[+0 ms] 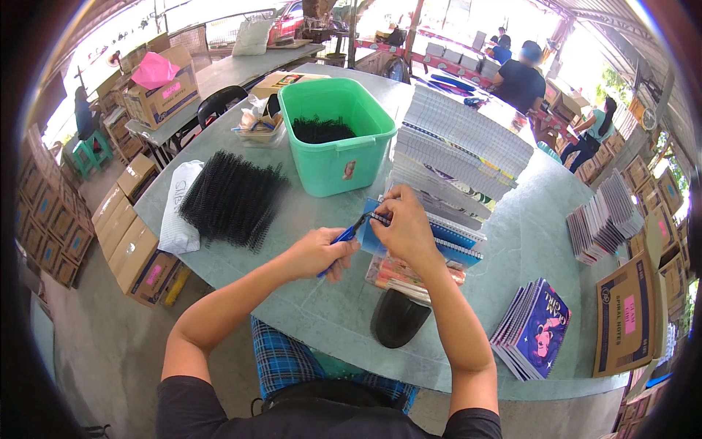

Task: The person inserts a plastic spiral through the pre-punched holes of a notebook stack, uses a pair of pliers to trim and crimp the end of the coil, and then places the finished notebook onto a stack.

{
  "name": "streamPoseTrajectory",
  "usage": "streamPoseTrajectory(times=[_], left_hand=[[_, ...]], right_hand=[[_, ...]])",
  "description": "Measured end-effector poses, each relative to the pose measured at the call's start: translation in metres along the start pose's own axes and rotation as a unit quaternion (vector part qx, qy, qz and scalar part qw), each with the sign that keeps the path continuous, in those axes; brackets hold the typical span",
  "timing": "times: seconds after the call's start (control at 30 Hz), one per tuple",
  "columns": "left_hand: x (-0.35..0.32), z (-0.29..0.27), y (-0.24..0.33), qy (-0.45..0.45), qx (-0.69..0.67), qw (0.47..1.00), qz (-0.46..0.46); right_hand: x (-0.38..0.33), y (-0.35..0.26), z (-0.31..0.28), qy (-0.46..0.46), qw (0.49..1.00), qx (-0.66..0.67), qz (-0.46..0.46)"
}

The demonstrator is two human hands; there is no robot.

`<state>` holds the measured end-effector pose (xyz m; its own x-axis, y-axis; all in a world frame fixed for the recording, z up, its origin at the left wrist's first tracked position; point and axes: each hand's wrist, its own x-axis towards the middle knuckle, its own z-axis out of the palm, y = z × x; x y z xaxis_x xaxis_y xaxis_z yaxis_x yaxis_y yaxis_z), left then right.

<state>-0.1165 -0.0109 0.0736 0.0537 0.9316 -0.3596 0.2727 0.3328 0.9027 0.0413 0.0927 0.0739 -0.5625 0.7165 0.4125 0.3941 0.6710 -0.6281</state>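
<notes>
My left hand (319,253) is closed around blue-handled pliers (346,235), their dark jaws at the corner of a blue-covered spiral notebook (371,240). Just right of the jaws, my right hand (406,225) pinches the black coil at that notebook's edge; its fingertips partly hide the coil end. Beneath and beyond the hands stand tall stacks of white-paged notebooks (468,128). An orange-pink bundle (387,271) and a black rounded object (398,320) lie nearer to me.
Black plastic coils (234,197) are heaped at left, beside a white bag (180,208). A green bin (340,164) holds more coils. Finished-looking purple notebooks (537,329) and a carton (625,318) sit at right, with another notebook stack (605,216). Several people are in the background.
</notes>
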Motion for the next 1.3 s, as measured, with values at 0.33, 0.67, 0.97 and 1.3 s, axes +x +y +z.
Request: streamPoseTrajectory(times=[0.33, 0.67, 0.97, 1.3], left_hand=[[0.013, -0.016, -0.014, -0.006, 0.071, 0.995, 0.072], [0.070, -0.036, 0.012, 0.180, -0.122, 0.951, 0.218], [0.061, -0.064, 0.047, 0.458, 0.167, 0.780, 0.393], [0.060, 0.003, -0.155, 0.380, 0.454, 0.763, 0.261]], right_hand=[[0.000, 0.005, -0.001, 0.002, 1.000, 0.011, -0.017], [-0.016, -0.005, 0.011, 0.001, 0.996, -0.053, -0.076], [-0.025, 0.005, 0.014, 0.041, 0.996, -0.052, -0.060], [-0.116, 0.042, -0.166, 0.126, 0.919, -0.294, 0.231]])
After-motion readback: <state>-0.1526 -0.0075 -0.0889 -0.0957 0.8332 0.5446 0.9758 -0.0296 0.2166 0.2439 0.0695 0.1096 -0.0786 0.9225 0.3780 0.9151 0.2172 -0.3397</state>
